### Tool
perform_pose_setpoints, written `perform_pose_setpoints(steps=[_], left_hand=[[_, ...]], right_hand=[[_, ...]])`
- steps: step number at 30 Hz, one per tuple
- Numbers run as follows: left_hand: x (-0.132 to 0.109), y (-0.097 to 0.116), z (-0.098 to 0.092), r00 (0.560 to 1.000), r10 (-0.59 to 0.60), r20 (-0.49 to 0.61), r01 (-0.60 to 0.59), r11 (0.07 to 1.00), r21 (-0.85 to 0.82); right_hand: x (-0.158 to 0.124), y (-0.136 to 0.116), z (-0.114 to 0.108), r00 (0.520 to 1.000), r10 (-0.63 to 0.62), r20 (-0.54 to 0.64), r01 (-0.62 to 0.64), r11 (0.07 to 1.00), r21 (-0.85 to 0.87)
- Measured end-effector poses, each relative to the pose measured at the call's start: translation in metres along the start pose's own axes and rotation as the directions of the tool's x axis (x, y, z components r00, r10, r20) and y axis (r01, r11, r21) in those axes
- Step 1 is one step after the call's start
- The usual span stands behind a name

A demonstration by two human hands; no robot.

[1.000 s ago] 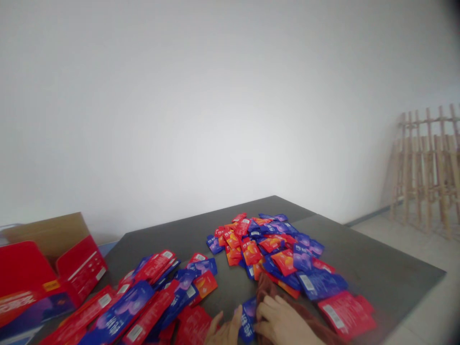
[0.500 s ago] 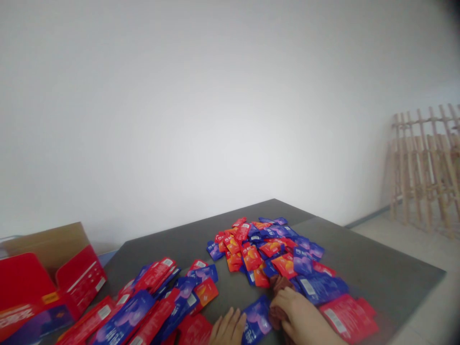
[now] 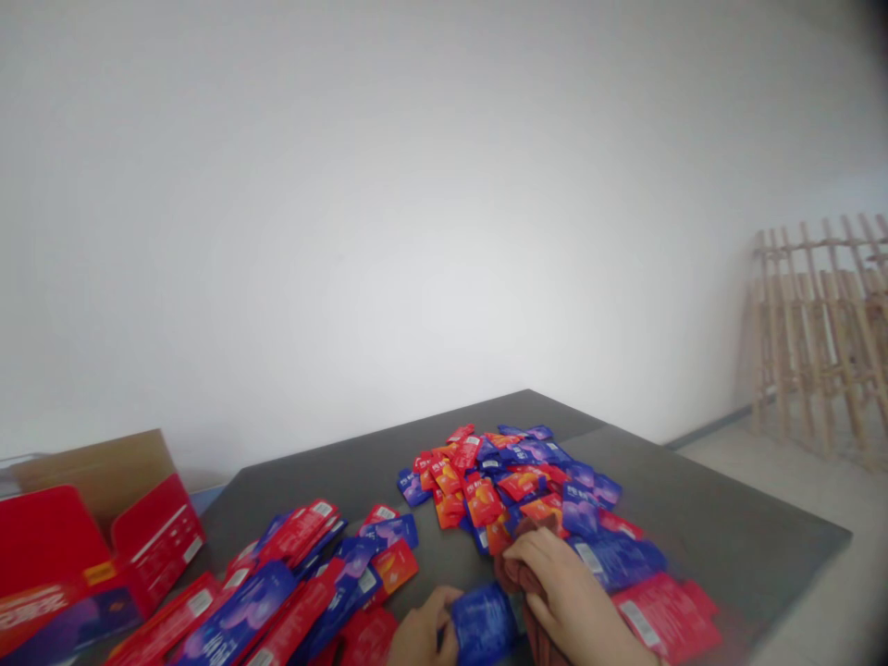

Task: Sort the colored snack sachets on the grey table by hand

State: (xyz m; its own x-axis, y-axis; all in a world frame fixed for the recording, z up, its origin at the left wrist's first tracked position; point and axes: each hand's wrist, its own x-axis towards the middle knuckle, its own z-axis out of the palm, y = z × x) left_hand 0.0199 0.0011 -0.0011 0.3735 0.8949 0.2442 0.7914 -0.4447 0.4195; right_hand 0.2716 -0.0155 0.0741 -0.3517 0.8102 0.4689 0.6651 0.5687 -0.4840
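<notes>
At the bottom centre of the frame the left hand [image 3: 420,636] now curls its fingers around the near edge of a blue packet [image 3: 484,622], which has turned and lies lower than half a second ago. The right hand [image 3: 565,597] has slid up the frame, fingers bunched on a dark red cloth [image 3: 517,573] pressed to the grey counter [image 3: 708,518] (just beside the packet). The mixed packet pile [image 3: 513,476] sits behind; the red box [image 3: 76,555] stays at lower left.
</notes>
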Motion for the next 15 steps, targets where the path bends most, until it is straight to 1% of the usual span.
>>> perform_pose_setpoints(steps=[1, 3, 4, 6, 8, 9, 11, 15], left_hand=[[0.001, -0.004, 0.000, 0.999, 0.022, -0.037, -0.021, 0.999, 0.030], [0.000, -0.013, 0.002, 0.987, 0.101, -0.129, -0.080, 0.984, 0.157], [-0.001, -0.016, 0.003, 0.979, 0.145, -0.143, -0.114, 0.971, 0.210], [-0.005, -0.020, 0.004, 0.974, 0.204, -0.099, -0.172, 0.950, 0.259], [-0.008, -0.021, 0.004, 0.977, 0.209, -0.048, -0.191, 0.948, 0.256], [-0.009, -0.022, 0.004, 0.978, 0.204, -0.035, -0.190, 0.951, 0.245], [-0.011, -0.023, 0.004, 0.983, 0.182, -0.020, -0.173, 0.958, 0.228], [-0.011, -0.027, 0.005, 0.992, 0.090, 0.087, -0.105, 0.976, 0.191]], right_hand=[[0.000, 0.000, 0.006, 1.000, -0.007, 0.025, 0.007, 1.000, -0.007], [0.000, 0.001, 0.020, 0.995, 0.004, 0.102, 0.002, 0.998, -0.059], [0.000, 0.001, 0.027, 0.989, 0.029, 0.143, -0.014, 0.994, -0.108], [0.001, 0.003, 0.040, 0.973, 0.089, 0.214, -0.041, 0.975, -0.218], [0.002, 0.002, 0.049, 0.960, 0.120, 0.254, -0.038, 0.951, -0.307], [0.003, -0.001, 0.053, 0.957, 0.116, 0.264, -0.021, 0.941, -0.339], [0.007, -0.008, 0.063, 0.956, 0.081, 0.280, 0.037, 0.920, -0.390], [0.014, -0.024, 0.087, 0.934, -0.050, 0.353, 0.210, 0.876, -0.434]])
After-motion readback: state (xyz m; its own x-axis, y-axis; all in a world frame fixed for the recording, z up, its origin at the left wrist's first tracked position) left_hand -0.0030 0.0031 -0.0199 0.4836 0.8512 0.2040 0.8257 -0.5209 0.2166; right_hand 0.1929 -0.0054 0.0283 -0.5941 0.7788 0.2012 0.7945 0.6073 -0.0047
